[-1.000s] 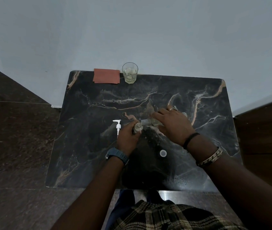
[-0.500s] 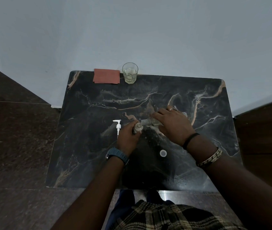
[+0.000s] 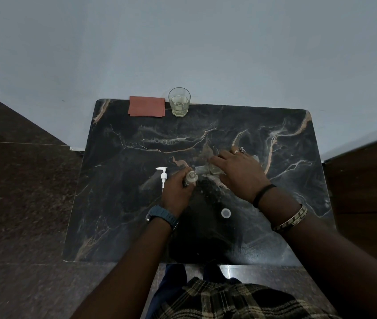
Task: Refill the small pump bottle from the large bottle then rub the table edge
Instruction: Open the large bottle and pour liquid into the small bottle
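Looks like a home, some plain corner of a room rather than a lab or shop. Small black marble-look worktop [image 3: 263,125] with tan and white veins, rounded corners, pushed against a bare pale blue-grey painted wall [image 3: 183,42]. Dark speckled polished stone floor tiles [image 3: 21,192] with thin grout lines, white skirting strip at the wall foot. Dark wood furniture panel [image 3: 367,180] on the right. Household bits only: drinking glass [image 3: 179,102] with some pale liquid, folded reddish cloth [image 3: 146,106] beside it at the wall edge.
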